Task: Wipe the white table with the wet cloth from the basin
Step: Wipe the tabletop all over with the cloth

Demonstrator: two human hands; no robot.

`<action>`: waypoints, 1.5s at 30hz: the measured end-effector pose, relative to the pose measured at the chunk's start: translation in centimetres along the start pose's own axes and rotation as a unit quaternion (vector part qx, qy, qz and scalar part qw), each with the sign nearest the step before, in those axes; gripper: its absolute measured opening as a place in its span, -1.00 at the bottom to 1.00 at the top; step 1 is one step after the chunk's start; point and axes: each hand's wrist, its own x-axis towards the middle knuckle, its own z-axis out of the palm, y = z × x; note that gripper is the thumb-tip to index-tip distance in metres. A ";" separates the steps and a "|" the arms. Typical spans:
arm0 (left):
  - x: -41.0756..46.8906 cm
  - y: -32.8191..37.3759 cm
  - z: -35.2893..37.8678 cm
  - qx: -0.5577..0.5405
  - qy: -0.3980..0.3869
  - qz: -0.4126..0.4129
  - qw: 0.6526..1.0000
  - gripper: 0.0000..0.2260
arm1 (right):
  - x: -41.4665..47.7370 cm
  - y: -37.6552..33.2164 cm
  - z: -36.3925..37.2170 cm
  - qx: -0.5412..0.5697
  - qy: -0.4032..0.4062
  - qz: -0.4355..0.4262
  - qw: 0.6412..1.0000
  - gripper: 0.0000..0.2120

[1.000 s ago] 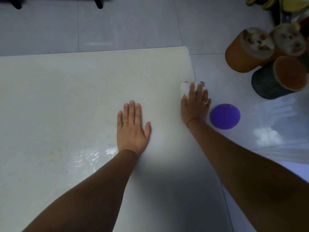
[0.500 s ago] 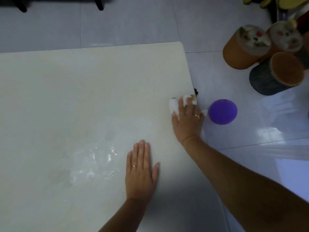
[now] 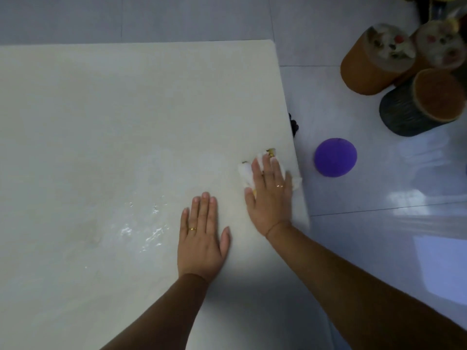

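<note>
The white table (image 3: 113, 122) fills the left and middle of the head view, with a wet shiny patch left of my hands. My right hand (image 3: 270, 198) presses flat on the white wet cloth (image 3: 246, 174) close to the table's right edge; part of the cloth pokes out past that edge. My left hand (image 3: 201, 236) lies flat on the tabletop just left of it, fingers spread, holding nothing. No basin is in view.
On the tiled floor to the right lies a purple round object (image 3: 335, 157). Further back right stand orange cylindrical stools (image 3: 366, 69) and a dark one (image 3: 414, 107). A small dark item (image 3: 294, 126) sits at the table's right edge.
My right hand has dragged the cloth along the right edge towards me. My left hand first slid back towards me and now rests beside the right hand.
</note>
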 end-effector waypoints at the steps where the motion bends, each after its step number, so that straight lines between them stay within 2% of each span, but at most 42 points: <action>1: 0.0 0.0 0.0 0.001 0.001 0.001 1.000 -0.40 | -2.1 -1.1 0.5 0.001 0.004 -0.033 0.999 -0.39; 4: 0.0 0.0 0.1 -0.001 0.011 0.000 1.000 -0.41 | -4.8 -0.5 0.8 0.001 -0.018 -0.158 0.987 -0.41; 6: 0.0 0.0 0.2 -0.004 0.018 -0.001 1.000 -0.40 | -3.4 2.3 0.2 -0.028 -0.021 -0.181 0.983 -0.43; 9: 0.0 0.0 0.4 -0.004 0.022 0.001 1.000 -0.40 | -0.7 5.5 -0.9 -0.021 -0.025 -0.066 0.997 -0.44; 11: -0.1 -0.2 0.6 -0.004 0.022 0.000 1.000 -0.40 | -1.0 5.0 -0.7 -0.006 -0.008 0.006 1.000 -0.44; 14: 0.0 -0.2 0.8 -0.004 0.027 0.002 1.000 -0.40 | -5.7 1.4 0.8 -0.014 0.008 0.032 0.999 -0.42; 17: 0.0 -0.2 0.7 -0.001 0.027 0.003 1.000 -0.42 | -12.6 -0.5 2.2 0.010 -0.004 -0.071 0.997 -0.39; 20: -0.2 -0.2 0.5 -0.010 0.022 0.003 1.000 -0.42 | -13.3 2.2 1.8 -0.013 -0.032 -0.185 0.982 -0.42; 22: -0.1 -0.2 0.3 -0.010 0.019 0.005 1.000 -0.41 | -10.9 4.5 0.9 -0.019 -0.034 -0.137 0.990 -0.44; 25: -1.1 -0.4 0.1 -0.023 0.031 0.011 0.999 -0.41 | -8.2 5.2 0.2 -0.003 -0.021 0.029 0.999 -0.46; 28: -6.1 -0.3 0.4 -0.048 0.030 0.017 0.998 -0.44 | -10.9 2.0 1.3 -0.009 -0.002 0.080 0.997 -0.45; 32: -14.2 0.4 2.1 -0.031 -0.011 0.062 0.998 -0.45 | -20.1 -1.7 3.3 -0.002 0.005 -0.017 1.000 -0.39; 35: -15.2 0.3 2.5 -0.015 -0.016 0.061 0.998 -0.44 | -22.0 0.1 3.2 -0.013 -0.016 -0.130 0.991 -0.42; 36: -15.1 0.3 2.5 -0.015 -0.016 0.058 0.998 -0.44 | -21.3 1.4 3.0 -0.022 -0.014 -0.139 0.990 -0.43; 37: -15.0 0.5 2.4 -0.015 -0.019 0.057 0.998 -0.44 | -20.4 2.6 2.7 -0.022 -0.016 -0.114 0.993 -0.44; 41: -15.1 0.5 2.2 -0.024 -0.027 0.057 0.998 -0.43 | -18.4 3.9 1.9 0.031 -0.001 0.112 0.993 -0.45; 43: -15.2 0.3 2.3 -0.023 -0.027 0.058 0.998 -0.43 | -20.6 1.2 2.9 0.013 0.019 0.140 0.990 -0.44; 45: -15.2 0.3 2.3 -0.021 -0.027 0.058 0.998 -0.43 | -25.2 -1.9 4.3 0.004 0.022 0.109 0.994 -0.40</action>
